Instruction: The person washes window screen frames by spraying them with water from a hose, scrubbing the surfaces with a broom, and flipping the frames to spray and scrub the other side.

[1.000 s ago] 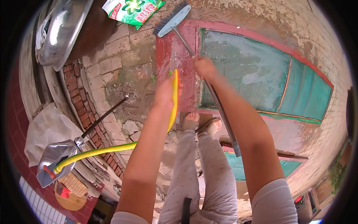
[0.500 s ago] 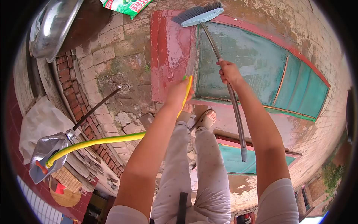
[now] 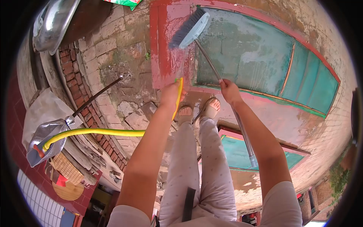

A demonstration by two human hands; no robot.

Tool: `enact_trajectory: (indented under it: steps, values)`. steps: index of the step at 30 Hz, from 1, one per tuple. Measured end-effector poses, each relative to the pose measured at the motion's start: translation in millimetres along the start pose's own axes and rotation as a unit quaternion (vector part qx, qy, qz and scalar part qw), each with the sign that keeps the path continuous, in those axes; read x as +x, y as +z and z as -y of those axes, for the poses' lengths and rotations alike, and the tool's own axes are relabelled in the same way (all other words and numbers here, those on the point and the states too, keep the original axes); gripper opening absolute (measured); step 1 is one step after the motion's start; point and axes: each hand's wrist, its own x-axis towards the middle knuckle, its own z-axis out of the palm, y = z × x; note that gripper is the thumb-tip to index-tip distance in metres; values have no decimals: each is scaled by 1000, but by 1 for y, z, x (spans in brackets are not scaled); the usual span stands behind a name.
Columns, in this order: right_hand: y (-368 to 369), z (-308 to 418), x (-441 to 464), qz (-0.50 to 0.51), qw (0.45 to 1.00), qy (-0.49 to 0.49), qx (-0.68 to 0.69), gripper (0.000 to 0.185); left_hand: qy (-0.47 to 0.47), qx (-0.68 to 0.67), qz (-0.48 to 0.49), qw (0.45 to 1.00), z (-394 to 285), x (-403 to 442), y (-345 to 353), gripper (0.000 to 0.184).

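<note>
My left hand (image 3: 171,94) is closed around a yellow-green hose (image 3: 102,131), its end pointing away from me. A faint spray of water shows ahead of the hose end, over the red part of a wet screen door (image 3: 242,49) with a red frame and green mesh. My right hand (image 3: 229,92) grips the grey handle of a broom (image 3: 194,31). The broom's dark bristles touch the red panel, and its light-blue head lies partly over the edge of the mesh. Behind my right hand the handle slants back toward my right forearm.
A shiny metal basin (image 3: 56,24) is at upper left. The hose runs back over weathered logs (image 3: 81,159) and a brick edging (image 3: 72,79), past a silver scoop-like thing (image 3: 47,138) on a dark rod. Another green-meshed frame (image 3: 242,151) lies by my feet on wet paving.
The broom head has moved left and toward me, turning from the far frame edge onto the red panel. My left hand and the hose end have shifted slightly left.
</note>
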Motion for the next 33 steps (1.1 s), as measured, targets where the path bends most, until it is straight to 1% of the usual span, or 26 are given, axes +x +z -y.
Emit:
enact_trajectory:
  steps: [1,3,6,8,10,11,12,15,17,18,19,21,22,24,26,27,28,30,31,32,33]
  values:
    - [-10,28,17,-16,995,24,93,39,0,-4,-1,1000,3,-1,-1,27]
    - [4,51,59,-27,993,38,112,40,-2,-21,-15,1000,10,-4,-6,27]
    - [55,43,47,-63,996,-50,41,35,-1,-52,-44,998,8,-1,-17,26]
    - [84,22,4,6,999,-33,2,32,-10,-61,-55,997,10,4,-29,25]
    - [101,-10,-45,107,991,-59,-50,28,-22,-70,-52,996,15,5,-37,25]
    - [109,-31,-73,106,992,-60,-43,26,-23,-79,-45,996,22,10,-43,26]
    - [116,-44,-88,104,992,-64,-35,24,-21,-88,-39,995,24,13,-49,27]
    - [98,-29,-93,67,996,-55,-23,23,-39,-109,-22,993,31,3,-45,24]
    - [75,24,-62,-17,984,-174,21,27,-31,-91,-30,995,42,7,-45,24]
    - [86,29,-21,24,999,-29,-5,32,-27,-83,-35,996,48,9,-46,24]
    - [87,48,4,-1,999,-37,16,34,-31,-60,-33,997,43,2,-44,24]
    - [96,71,36,-19,998,-45,44,34,-3,-77,-25,997,48,8,-52,24]
    - [107,68,25,-14,998,-34,51,34,11,-86,-17,996,51,10,-52,24]
    - [126,55,-3,-19,998,-20,65,34,0,-64,-20,998,49,13,-55,24]
    - [154,-5,-46,-39,996,-74,23,33,-2,-28,-17,999,50,12,-55,24]
    - [152,-27,-75,42,999,-16,-9,30,6,-16,-17,1000,55,16,-54,34]
    - [155,-61,-102,44,999,-10,9,27,2,-4,0,1000,58,14,-49,30]
    - [130,-88,-159,24,998,48,14,25,-4,22,32,999,64,9,-36,24]
    - [118,-107,-174,-6,999,45,17,25,11,59,40,997,74,13,-34,32]
    - [112,-119,-182,-36,998,43,22,26,23,78,49,995,75,9,-27,32]
    - [102,-114,-175,-29,996,80,42,28,33,99,59,993,78,4,-19,33]
